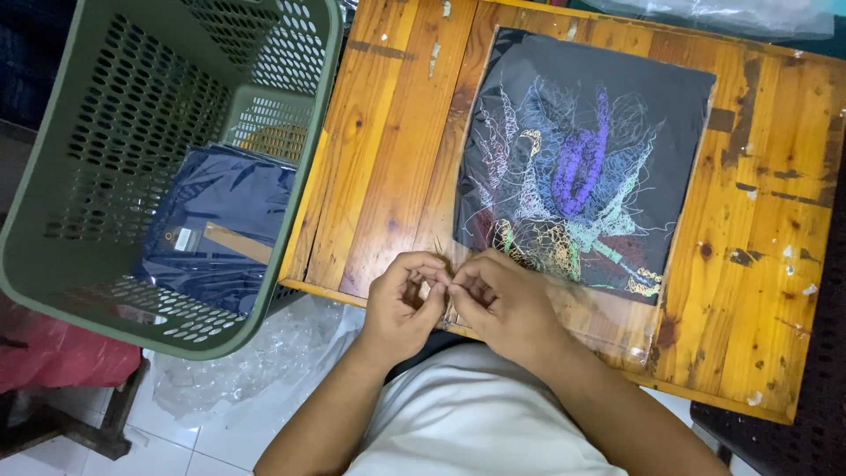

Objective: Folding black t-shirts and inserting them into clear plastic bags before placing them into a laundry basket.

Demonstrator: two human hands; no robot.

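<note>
At the near edge of the wooden tabletop (388,159), the left hand (404,304) and right hand (498,300) pinch the corner of the clear bag (617,326) that holds the black printed garment (582,159). A firm pinch, fingertips close together, seems best. The green basket (53,220) stands left of the tabletop.

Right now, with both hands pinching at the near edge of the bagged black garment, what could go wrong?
1. The clear bag lies at the wooden table edge; a tug from the left hand or right hand might slide the black garment off.
2. The thin film could tear under the fingers.
</note>
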